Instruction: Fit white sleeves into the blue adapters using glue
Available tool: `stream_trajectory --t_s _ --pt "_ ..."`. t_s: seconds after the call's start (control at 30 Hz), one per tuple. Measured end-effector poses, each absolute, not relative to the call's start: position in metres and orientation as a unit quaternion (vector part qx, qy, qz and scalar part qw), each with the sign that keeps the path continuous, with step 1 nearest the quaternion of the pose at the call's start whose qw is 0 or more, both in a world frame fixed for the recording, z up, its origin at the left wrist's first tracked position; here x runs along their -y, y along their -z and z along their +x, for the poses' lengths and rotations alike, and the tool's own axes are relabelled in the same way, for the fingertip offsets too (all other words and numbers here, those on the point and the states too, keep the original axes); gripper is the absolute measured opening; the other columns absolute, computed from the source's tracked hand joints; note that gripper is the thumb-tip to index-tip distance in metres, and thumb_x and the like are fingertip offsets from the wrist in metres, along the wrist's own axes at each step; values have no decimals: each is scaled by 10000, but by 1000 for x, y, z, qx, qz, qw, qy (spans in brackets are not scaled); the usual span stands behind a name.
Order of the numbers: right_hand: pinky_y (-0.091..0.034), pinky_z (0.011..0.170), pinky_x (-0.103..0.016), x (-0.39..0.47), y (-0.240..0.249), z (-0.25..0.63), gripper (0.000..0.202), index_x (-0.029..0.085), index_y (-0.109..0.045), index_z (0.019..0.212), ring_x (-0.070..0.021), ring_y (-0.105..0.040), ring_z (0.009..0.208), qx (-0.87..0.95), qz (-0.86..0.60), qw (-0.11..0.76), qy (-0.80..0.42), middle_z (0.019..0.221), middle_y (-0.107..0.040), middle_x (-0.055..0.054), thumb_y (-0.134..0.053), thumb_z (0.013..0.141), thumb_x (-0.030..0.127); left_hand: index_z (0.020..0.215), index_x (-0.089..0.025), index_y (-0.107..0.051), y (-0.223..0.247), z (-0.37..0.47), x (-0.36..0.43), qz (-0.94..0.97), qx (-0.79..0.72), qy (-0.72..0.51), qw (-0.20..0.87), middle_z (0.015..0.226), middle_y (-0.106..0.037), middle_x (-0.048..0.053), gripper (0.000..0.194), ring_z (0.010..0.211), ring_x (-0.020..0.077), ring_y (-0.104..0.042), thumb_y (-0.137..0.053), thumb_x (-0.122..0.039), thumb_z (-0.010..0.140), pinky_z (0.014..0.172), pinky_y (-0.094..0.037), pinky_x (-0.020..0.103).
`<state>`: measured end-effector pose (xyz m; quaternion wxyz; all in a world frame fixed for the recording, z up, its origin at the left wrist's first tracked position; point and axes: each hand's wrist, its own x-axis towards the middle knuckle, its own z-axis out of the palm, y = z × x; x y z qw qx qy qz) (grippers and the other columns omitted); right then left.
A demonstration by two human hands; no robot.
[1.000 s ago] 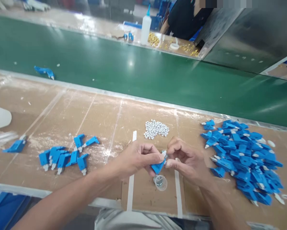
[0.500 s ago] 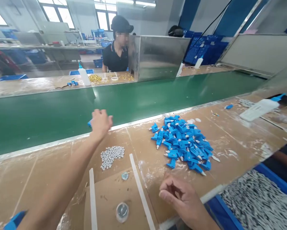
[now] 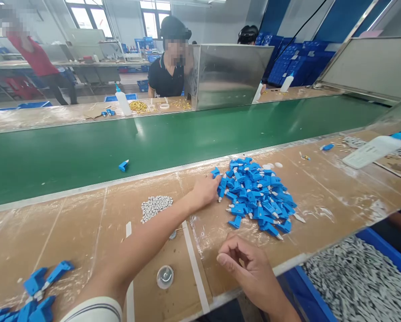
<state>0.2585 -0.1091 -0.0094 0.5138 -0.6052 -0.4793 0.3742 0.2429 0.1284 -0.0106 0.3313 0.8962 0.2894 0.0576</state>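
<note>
My left hand (image 3: 206, 189) reaches across to the left edge of a heap of blue plastic parts (image 3: 257, 197) with pale tips. Its fingers are closed at a small blue plastic part (image 3: 215, 171) there; the far fingertips are partly hidden. Below the heap, close to the table's front edge, my right hand (image 3: 242, 264) is curled with thumb and forefinger together. Whatever it may pinch is too small to make out. On the green conveyor belt (image 3: 69, 156) lies a single blue part (image 3: 123, 165). Small grey pieces (image 3: 156, 207) are gathered left of my left hand.
A small round clear dish (image 3: 165, 277) sits between white tape strips. More blue parts (image 3: 35, 286) lie at lower left. A blue bin (image 3: 316, 295) of grey strips stands at lower right. A white bottle (image 3: 371, 152) is at right. Across the belt, a person (image 3: 168, 76) sits beside a metal panel (image 3: 234, 76).
My left hand has moved right, from above the belt to the blue heap. A blue part now lies released on the belt. My right hand keeps nearly the same place and curl.
</note>
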Motion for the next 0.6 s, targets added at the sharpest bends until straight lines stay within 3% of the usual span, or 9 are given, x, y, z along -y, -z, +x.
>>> stream_trajectory --t_s 0.17,0.3,0.43,0.6 --pt "-333 597 -282 112 9 257 297 206 -605 797 -156 -435 647 477 -606 525 -360 720 -487 27 -622 984 436 1106 -126 -629 7 211 -132 811 -282 -98 503 1077 -697 151 239 1070 287 -678 -582 -136 872 940 -547 440" --pt "-341 590 -282 107 10 248 277 208 -614 813 -158 -442 643 489 -614 493 -375 723 -497 25 -614 991 420 1161 -126 -611 -9 145 -120 710 -261 -120 643 1126 -705 140 245 1033 202 -719 -486 -213 970 933 -570 323" --pt "-384 633 -298 97 10 225 205 214 -646 907 -170 -495 680 556 -593 440 -382 792 -545 3 -586 1011 379 1099 -103 -654 -24 72 -94 476 -243 -154 831 1079 -717 133 232 1074 236 -716 -661 -183 881 948 -563 293" --pt "-403 633 -319 89 11 199 157 222 -656 1061 -182 -521 687 607 -590 380 -374 861 -576 -22 -584 1014 353 1003 -129 -658 -23 15 -62 352 -262 -213 873 911 -721 71 238 1000 285 -742 -778 -146 799 859 -602 346"
